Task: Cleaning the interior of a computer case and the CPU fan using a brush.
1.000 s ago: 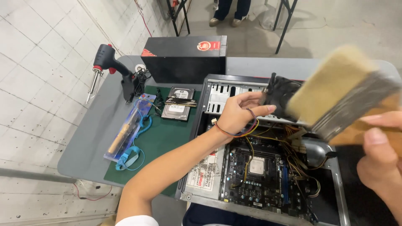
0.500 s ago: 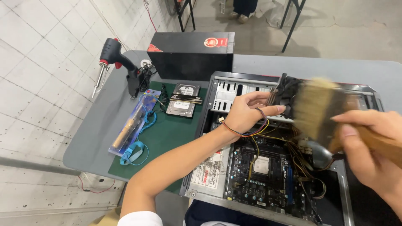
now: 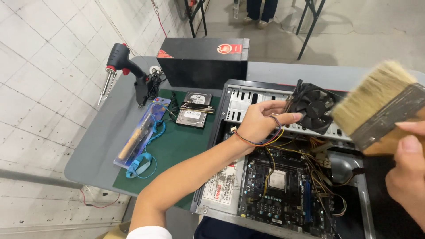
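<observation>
The left hand (image 3: 259,124) reaches in from the near left and holds a black cooler fan (image 3: 315,107) lifted above the far part of an open computer case (image 3: 230,146), its fingers clenched on the fan's left edge; a thin bundle of coloured wires (image 3: 259,141) loops under the wrist and runs down toward the motherboard (image 3: 283,194) lying inside the case. The right hand (image 3: 407,177) is at the right edge of the view, close to the camera, its fingers wrapped around the wooden handle of a wide flat paintbrush (image 3: 380,104), whose pale bristles point left and sit just beside the fan; whether they touch it cannot be told. In the middle of the motherboard a bare processor (image 3: 277,179) shows. To the left of the case, on a green mat (image 3: 177,150), lie a hard drive (image 3: 194,114) with a memory stick across it, a packaged soldering iron (image 3: 139,132) and a blue wrist strap (image 3: 137,164). Farther away on the grey table (image 3: 93,141) stands a black soldering gun (image 3: 126,66), and to its right a black box (image 3: 203,62).
</observation>
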